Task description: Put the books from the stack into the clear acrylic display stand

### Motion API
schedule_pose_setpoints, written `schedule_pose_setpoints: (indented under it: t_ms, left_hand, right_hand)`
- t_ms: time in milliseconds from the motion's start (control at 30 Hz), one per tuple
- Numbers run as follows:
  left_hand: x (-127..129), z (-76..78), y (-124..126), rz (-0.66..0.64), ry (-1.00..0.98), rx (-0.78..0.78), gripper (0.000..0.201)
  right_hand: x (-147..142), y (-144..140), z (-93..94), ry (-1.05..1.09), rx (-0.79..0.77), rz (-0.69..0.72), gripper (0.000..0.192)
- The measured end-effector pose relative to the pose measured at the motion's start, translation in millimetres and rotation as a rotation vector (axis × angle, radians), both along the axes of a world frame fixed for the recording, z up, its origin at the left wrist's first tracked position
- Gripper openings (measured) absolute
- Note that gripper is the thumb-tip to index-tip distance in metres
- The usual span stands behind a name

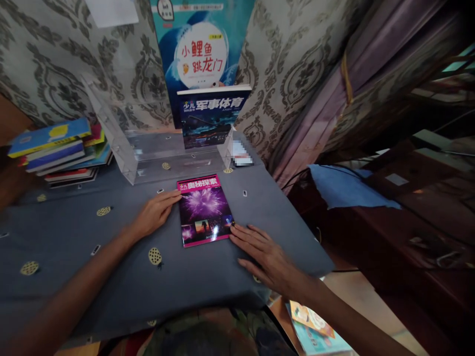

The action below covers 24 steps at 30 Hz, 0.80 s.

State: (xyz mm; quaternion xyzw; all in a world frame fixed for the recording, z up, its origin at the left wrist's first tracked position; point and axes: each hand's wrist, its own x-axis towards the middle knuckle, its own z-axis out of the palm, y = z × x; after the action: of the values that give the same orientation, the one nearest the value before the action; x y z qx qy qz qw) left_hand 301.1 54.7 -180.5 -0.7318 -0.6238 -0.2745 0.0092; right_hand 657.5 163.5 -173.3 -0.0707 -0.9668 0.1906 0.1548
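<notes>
A thin book with a purple burst and a pink band on its cover lies flat on the cloth-covered table. At its upper left edge, my left hand rests with fingers stretched out, the tips touching the cover's side. My right hand lies by the lower right corner, fingers spread and fingertips against that edge. Neither hand is wrapped around anything. Behind the book stands a clear acrylic rack, holding a dark blue book upright at its right end.
Several books are stacked at the left. A large teal book stands against the patterned wall covering, behind the rack. Beyond the table's right edge are a purple curtain and a blue cloth. More books lie low at the bottom right.
</notes>
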Motion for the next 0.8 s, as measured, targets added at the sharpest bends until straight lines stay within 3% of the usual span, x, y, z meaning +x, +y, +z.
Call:
schedule_pose_setpoints:
  t_ms: [167,467,800]
  left_hand:
    - [17.4,6.6,-26.4,-0.093,0.027,0.023,0.044]
    - [52.0,19.7,-71.0,-0.23,0.054,-0.087,0.05]
    - [73.0,30.1,-70.9,-0.293,0.153,-0.051,0.054]
  right_hand:
    - [-0.5,-0.3,-0.9,0.005,0.007,0.007,0.053]
    - [-0.7,-1.9,-0.4,-0.038,-0.01,-0.005,0.051]
    - [-0.1,-1.3,-3.7,0.007,0.031,0.011,0.049]
